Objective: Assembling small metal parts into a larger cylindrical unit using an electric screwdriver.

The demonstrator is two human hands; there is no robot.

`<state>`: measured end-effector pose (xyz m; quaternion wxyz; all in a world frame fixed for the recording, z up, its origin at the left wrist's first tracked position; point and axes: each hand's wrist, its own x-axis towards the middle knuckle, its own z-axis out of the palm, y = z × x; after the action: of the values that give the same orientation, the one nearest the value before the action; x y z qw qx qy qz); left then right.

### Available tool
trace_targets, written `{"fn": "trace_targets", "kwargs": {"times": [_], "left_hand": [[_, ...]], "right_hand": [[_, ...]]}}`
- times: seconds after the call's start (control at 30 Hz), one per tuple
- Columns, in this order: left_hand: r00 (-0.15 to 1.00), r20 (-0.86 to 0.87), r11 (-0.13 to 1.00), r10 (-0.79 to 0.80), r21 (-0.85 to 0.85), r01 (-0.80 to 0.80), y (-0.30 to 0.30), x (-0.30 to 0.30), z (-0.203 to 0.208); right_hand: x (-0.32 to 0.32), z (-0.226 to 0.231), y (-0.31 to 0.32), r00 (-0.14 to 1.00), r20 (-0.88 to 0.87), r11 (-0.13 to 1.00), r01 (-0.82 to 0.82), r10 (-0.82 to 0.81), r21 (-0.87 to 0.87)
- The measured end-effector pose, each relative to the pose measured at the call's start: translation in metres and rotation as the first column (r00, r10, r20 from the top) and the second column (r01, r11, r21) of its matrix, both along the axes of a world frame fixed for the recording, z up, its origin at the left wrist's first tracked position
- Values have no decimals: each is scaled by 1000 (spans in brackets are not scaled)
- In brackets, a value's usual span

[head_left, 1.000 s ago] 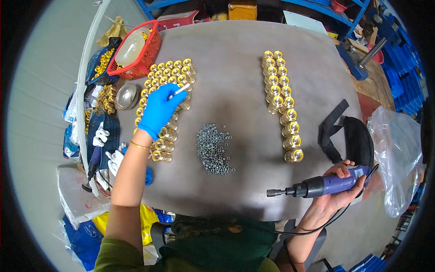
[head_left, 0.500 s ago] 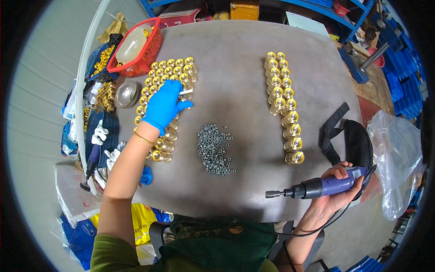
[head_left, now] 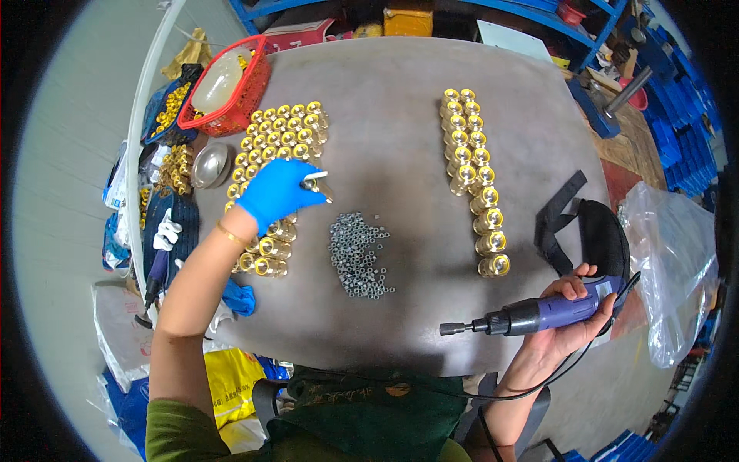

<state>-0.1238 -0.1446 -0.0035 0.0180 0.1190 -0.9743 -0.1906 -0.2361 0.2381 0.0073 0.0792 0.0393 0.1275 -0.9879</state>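
My left hand (head_left: 279,191) wears a blue glove and is closed on a brass fitting (head_left: 326,189), with a short white piece showing at its top. It hovers at the right side of a block of upright gold-rimmed brass fittings (head_left: 289,138). My right hand (head_left: 556,348), ungloved, wraps round a purple and black electric screwdriver (head_left: 550,310). The screwdriver's socket tip points left over the near right of the table. Between my hands lies a pile of small grey nuts (head_left: 356,254). A narrower double row of brass fittings (head_left: 479,156) stands to the right.
At the far left is a red basket (head_left: 250,96) with a clear bag in it, beside a metal bowl (head_left: 212,165). A black strap holder (head_left: 602,242) lies at the table's right edge. The screwdriver's cable (head_left: 531,394) runs across my right forearm. Blue shelving (head_left: 570,27) stands behind.
My left hand has drawn back toward me from the block, with a fitting now showing in its fingers. The right hand and screwdriver have barely moved.
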Motion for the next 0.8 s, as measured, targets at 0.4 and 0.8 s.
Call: {"fn": "trace_targets", "kwargs": {"times": [0.4,0.8], "left_hand": [[970,159,156,182,970,-188,168,43,-11],[958,151,59,242,984,-170,186,38,-15]], "right_hand": [[-2,16,-3,989,-100,994,110,-111,-21],[1,22,2,972,-208,992,117,-107,36]]}}
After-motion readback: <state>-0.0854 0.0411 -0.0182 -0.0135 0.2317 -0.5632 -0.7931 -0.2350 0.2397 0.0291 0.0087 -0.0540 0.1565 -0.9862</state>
